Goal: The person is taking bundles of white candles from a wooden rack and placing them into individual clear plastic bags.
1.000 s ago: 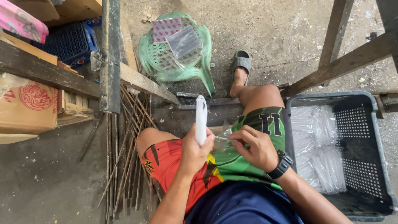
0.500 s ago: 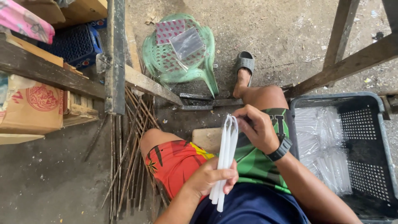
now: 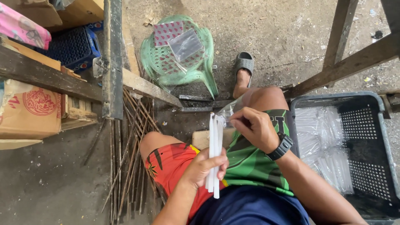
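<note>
My left hand (image 3: 203, 167) grips a bunch of long white candles (image 3: 215, 141) around their lower part, holding them upright over my lap. My right hand (image 3: 253, 127) pinches a clear plastic bag (image 3: 230, 109) at the candles' top ends, close to my right knee. A black watch (image 3: 280, 146) sits on my right wrist. I sit in red and green shorts, with one foot in a grey slipper (image 3: 243, 63) on the concrete floor.
A dark plastic crate (image 3: 375, 125) at my right holds several bagged candle packs (image 3: 323, 146). A green plastic stool (image 3: 177, 58) ahead carries clear bags (image 3: 185, 43). Wooden beams (image 3: 112, 58), metal rods (image 3: 129, 154), a cardboard box (image 3: 29, 110) and a blue crate (image 3: 73, 43) lie left.
My left hand turned the candle bunch from tilted right to nearly upright. My right hand has brought the clear bag to the candles' top ends.
</note>
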